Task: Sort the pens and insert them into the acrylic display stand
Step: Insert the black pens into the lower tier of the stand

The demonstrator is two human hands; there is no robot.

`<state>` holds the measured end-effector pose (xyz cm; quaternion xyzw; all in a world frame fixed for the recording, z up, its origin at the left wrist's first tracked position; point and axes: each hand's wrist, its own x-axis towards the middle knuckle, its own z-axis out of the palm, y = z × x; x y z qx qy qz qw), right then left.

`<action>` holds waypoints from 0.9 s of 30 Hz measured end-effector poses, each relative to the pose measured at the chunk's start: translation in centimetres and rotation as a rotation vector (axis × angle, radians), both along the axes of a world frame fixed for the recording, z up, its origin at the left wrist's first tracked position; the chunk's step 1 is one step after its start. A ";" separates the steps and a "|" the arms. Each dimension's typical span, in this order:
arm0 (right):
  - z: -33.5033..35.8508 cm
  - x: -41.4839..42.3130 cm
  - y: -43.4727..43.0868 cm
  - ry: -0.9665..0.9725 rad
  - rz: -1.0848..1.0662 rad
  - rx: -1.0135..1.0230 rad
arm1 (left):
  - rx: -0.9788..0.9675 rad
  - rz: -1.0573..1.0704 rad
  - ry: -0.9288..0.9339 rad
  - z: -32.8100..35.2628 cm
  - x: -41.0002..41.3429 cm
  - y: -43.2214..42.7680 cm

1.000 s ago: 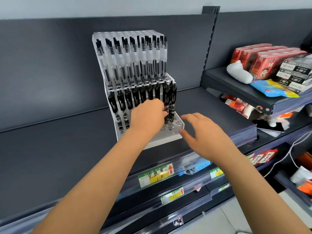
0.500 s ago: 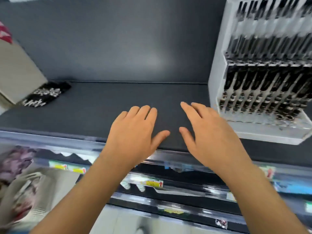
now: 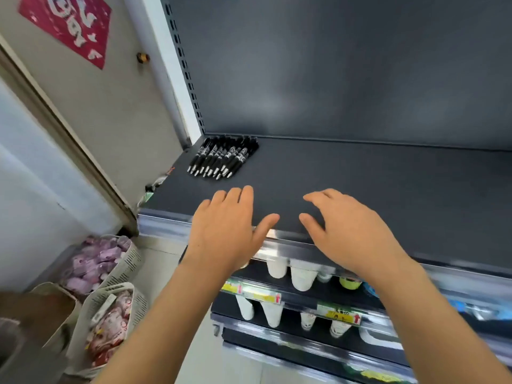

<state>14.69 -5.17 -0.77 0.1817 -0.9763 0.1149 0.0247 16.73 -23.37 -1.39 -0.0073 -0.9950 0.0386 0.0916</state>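
Note:
Several black pens [image 3: 223, 156] lie side by side in a bunch at the far left corner of the dark shelf [image 3: 360, 184], tips toward me. My left hand [image 3: 227, 231] hovers over the shelf's front edge, fingers straight and together, holding nothing, a short way in front of the pens. My right hand [image 3: 349, 231] floats beside it with fingers spread and slightly bent, also holding nothing. The acrylic display stand is out of view.
The shelf's upright post [image 3: 182, 67] and a beige wall with a red poster [image 3: 69, 23] stand at the left. White baskets [image 3: 110, 309] of packaged goods sit on the floor below left. Lower shelves hold paper cups [image 3: 302, 275] and yellow price tags [image 3: 257, 295].
The view has swung left from the display stand to the shelf's left end. My left hand left the stand's pens; both hands now hover with nothing in them near the loose pens.

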 end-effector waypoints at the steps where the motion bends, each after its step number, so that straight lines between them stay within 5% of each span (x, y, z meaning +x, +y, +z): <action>1: 0.0 -0.4 -1.5 -0.009 -0.007 -0.005 | 0.008 -0.003 -0.005 0.0 -0.7 -1.4; 10: -0.8 -8.9 -11.1 -0.096 -0.200 -0.141 | 0.099 -0.029 0.021 -0.6 -9.4 -9.5; 16: -1.1 -16.9 -17.1 -0.288 -0.411 -0.406 | 0.221 -0.112 0.054 0.2 -15.2 -11.6; 27: -1.3 -20.7 -19.8 -0.355 -0.767 -0.409 | 0.224 -0.357 -0.013 1.2 -22.0 -14.9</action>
